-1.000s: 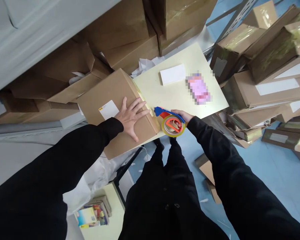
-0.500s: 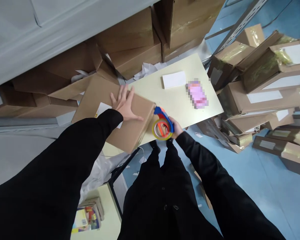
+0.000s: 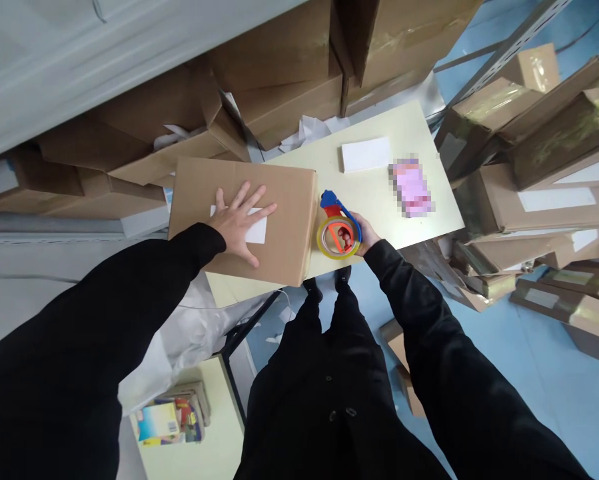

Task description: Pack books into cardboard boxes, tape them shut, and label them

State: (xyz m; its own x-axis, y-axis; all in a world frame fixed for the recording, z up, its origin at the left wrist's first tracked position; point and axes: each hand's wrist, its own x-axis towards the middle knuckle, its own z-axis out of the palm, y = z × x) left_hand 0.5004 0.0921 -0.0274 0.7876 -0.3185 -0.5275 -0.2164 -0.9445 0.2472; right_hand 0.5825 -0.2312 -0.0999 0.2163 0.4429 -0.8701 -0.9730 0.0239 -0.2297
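Note:
A closed cardboard box (image 3: 289,200) lies on the cream tabletop (image 3: 379,230), with a white label (image 3: 257,231) on its upper face. My left hand (image 3: 242,223) rests flat on the box with fingers spread, partly covering the label. My right hand (image 3: 366,233) is wrapped around a blue and red tape dispenser (image 3: 332,201) that carries a roll of clear yellowish tape. The dispenser is held just right of the box, apart from its right side.
On the table's right part lie a white slip stack (image 3: 365,155) and a blurred pink item (image 3: 412,187). Open cartons (image 3: 289,100) line the back under a grey shelf. Piled boxes (image 3: 544,200) stand to the right on the blue floor. Magazines (image 3: 172,420) lie at lower left.
The box has turned so its near edge lies more level. My left hand has shifted on it, fingers more spread. The tape dispenser has moved away from the box's right edge.

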